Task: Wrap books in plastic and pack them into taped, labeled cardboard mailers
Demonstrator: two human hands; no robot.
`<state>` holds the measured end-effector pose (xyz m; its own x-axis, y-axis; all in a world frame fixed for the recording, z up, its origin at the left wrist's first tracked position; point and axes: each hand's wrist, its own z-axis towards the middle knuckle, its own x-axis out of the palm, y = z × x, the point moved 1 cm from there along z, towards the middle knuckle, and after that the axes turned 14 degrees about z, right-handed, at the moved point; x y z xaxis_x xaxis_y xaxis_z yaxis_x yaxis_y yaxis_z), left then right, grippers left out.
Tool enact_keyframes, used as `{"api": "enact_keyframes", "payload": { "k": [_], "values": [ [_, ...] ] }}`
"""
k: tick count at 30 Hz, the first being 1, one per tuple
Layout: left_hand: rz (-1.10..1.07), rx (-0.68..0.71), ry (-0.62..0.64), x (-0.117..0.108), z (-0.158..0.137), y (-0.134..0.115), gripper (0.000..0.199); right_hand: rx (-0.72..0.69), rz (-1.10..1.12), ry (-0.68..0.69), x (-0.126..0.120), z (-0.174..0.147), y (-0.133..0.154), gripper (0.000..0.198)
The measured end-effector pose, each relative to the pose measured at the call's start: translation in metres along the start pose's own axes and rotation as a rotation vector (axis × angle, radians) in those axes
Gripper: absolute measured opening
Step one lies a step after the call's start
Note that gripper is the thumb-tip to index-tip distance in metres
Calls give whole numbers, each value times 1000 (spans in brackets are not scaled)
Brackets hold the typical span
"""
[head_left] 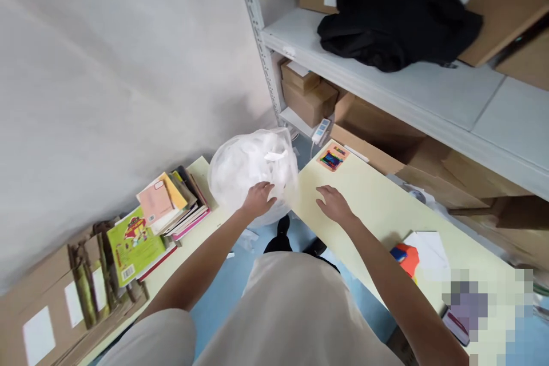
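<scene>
My left hand [258, 200] is over the near side of a large translucent white plastic bag [235, 166], thumb apart from the fingers and nothing in its grasp. Whether it touches the bag I cannot tell. Pale crumpled material shows inside the bag, which stands between two cream tabletops. My right hand [333, 203] hovers at the edge of the right tabletop [373, 200], fingers apart and holding nothing. Beyond it lies a small pink card with a colourful picture [333, 156].
Stacked books [180, 206], a green book [136, 243] and folded cardboard [51, 303] lie on the left. White paper [426, 254] and an orange-red item [409, 262] rest on the right tabletop. Shelving [291, 46] holds black cloth [398, 17] and cardboard boxes [311, 100]. A power strip [321, 130] hangs near the corner.
</scene>
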<state>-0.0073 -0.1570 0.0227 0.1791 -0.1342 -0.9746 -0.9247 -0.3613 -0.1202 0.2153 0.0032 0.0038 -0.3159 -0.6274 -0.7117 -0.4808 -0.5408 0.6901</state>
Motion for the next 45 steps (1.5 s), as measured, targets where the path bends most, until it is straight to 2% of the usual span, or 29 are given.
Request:
{"api": "enact_keyframes", "payload": {
  "k": [3, 6, 10, 14, 16, 19, 22, 24, 26, 29, 31, 33, 36, 38, 43, 45],
  "values": [
    [58, -96, -41, 2, 4, 38, 39, -59, -49, 90, 20, 48, 35, 33],
    [47, -114, -33, 6, 11, 63, 40, -98, -86, 80, 40, 94, 66, 31],
    [5, -119, 34, 11, 20, 80, 49, -107, -95, 132, 68, 138, 97, 23],
    [-103, -163, 107, 15, 25, 88, 48, -28, -83, 199, 89, 156, 116, 19],
    [-183, -164, 91, 18, 27, 92, 43, -19, -91, 223, 95, 159, 122, 16],
    [-375, -199, -2, 23, 29, 98, 33, -63, -81, 242, 100, 162, 128, 17],
    [-635, -278, -86, 25, 29, 108, 23, -109, -76, 229, 101, 161, 132, 34],
    [-698, -312, -131, 22, 28, 113, 23, -123, -110, 235, 101, 158, 133, 47],
    [-624, -271, -178, 16, 27, 114, 25, -76, -143, 195, 101, 153, 129, 59],
    [-442, -49, -177, 6, 27, 106, 33, 110, -89, 62, 100, 145, 120, 66],
    [-357, 112, -125, 2, 30, 96, 39, 220, 1, 19, 98, 140, 114, 55],
    [-298, 204, -76, 3, 34, 87, 46, 265, 77, -13, 95, 135, 110, 40],
    [-225, 170, -23, 8, 41, 77, 55, 236, 174, -99, 86, 127, 110, 17],
    [-193, 105, -18, 11, 44, 74, 55, 187, 269, -137, 78, 119, 114, 10],
    [-142, 114, -80, 15, 45, 74, 24, -23, 426, -101, 54, 100, 134, 13],
    [-82, 133, -72, 16, 43, 75, 20, -74, 464, -92, 44, 94, 143, 15]
  ]
}}
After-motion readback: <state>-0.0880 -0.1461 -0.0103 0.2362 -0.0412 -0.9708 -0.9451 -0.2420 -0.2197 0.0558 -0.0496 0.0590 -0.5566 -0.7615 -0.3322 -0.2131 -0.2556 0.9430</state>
